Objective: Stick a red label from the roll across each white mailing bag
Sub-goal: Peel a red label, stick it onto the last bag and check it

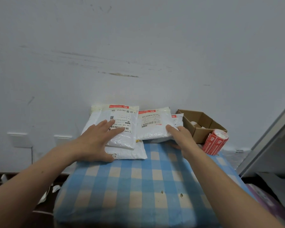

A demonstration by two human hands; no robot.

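Lying straight, left fingers (105,123) press one white mailing bag (121,140); right fingers (170,128) pinch a neighbouring bag (153,131).

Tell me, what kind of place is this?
Probably a small parcel-packing corner in a room: white mailing bags with printed shipping slips, a roll of red labels and a cardboard box sit on a checked cloth.

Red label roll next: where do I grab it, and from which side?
Grip the red label roll round its curved side with the right hand, now holding a white mailing bag, coming from its left. It stands tilted, the cardboard box close behind, so that flank looks freest.
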